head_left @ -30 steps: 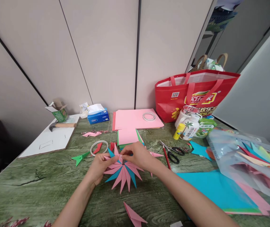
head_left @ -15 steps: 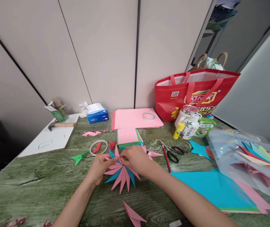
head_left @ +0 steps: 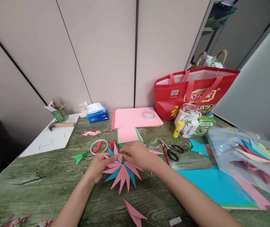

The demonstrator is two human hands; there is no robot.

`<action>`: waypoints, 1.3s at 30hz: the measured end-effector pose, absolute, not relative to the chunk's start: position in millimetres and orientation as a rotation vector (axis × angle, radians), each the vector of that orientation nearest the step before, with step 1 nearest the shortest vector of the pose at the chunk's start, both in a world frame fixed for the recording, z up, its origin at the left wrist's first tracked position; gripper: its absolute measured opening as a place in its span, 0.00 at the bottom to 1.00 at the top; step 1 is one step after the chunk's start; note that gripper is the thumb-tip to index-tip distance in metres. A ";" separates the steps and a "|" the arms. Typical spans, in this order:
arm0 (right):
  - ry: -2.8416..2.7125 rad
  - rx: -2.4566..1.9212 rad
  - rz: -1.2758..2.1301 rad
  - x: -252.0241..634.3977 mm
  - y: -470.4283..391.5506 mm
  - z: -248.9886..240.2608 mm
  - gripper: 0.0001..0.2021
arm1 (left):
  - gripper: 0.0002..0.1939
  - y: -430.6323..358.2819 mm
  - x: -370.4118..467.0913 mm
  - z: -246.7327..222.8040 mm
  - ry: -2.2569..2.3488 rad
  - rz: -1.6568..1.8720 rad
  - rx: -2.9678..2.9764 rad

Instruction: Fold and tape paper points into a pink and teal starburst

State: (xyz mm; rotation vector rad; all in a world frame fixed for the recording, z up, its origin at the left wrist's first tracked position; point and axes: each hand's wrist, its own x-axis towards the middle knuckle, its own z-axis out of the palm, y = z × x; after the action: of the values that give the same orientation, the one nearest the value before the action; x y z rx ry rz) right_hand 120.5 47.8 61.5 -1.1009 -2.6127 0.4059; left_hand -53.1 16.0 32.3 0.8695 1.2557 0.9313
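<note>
A pink and blue folded-paper star (head_left: 125, 176), with pointed rays around a small central hole, is held just above the wooden table. My left hand (head_left: 99, 166) pinches its left side, thumb on top. My right hand (head_left: 139, 155) has its fingers closed at the upper rays, right of the centre; its fingertips are partly hidden behind the knuckles. A loose pink folded-paper piece (head_left: 135, 213) lies in front of the star. To the left of my hands are a green folded piece (head_left: 80, 157) and a roll of tape (head_left: 98, 147). More pink folded paper shows behind my right wrist.
Pink paper sheets (head_left: 135, 118) lie by the wall, with a tissue box (head_left: 97, 116) to their left. Scissors (head_left: 173, 151), a red pencil (head_left: 166, 154) and a glue stick (head_left: 178, 129) are on the right. Blue sheets (head_left: 210, 186), a plastic bag (head_left: 222, 142) and a red bag (head_left: 168, 101) stand beyond.
My right hand has shifted slightly over the star, and its central hole shows more clearly. The left hand keeps its pinch. The view has moved a little.
</note>
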 end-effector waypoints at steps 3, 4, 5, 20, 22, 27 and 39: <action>-2.624 -1.035 0.349 119.5 45.9 60.5 0.07 | 0.20 15.6 -53.0 31.4 1.260 0.930 0.877; -2.638 -1.033 0.329 118.5 44.8 60.1 0.06 | 0.20 15.5 -52.9 31.0 1.269 0.933 0.890; -2.651 -1.044 0.307 117.2 43.6 59.9 0.06 | 0.21 15.5 -52.8 30.5 1.278 0.938 0.912; -2.554 -1.363 0.444 117.0 50.2 57.6 0.08 | 0.22 15.1 -54.6 33.3 1.297 0.930 1.071; -2.565 -1.395 0.533 118.3 51.0 59.3 0.08 | 0.20 14.6 -53.5 34.5 1.294 0.941 1.047; -2.432 -1.405 0.655 123.9 51.7 66.0 0.08 | 0.17 14.4 -52.5 36.1 1.280 0.960 0.981; -2.421 -1.313 0.672 125.9 45.1 77.6 0.06 | 0.18 13.9 -51.2 35.0 1.196 1.004 0.875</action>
State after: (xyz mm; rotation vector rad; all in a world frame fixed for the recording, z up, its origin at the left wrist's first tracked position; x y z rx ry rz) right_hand 125.9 45.1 77.6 -1.3133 -2.4208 0.6721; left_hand -51.2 13.9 35.0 0.8749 1.1958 1.0036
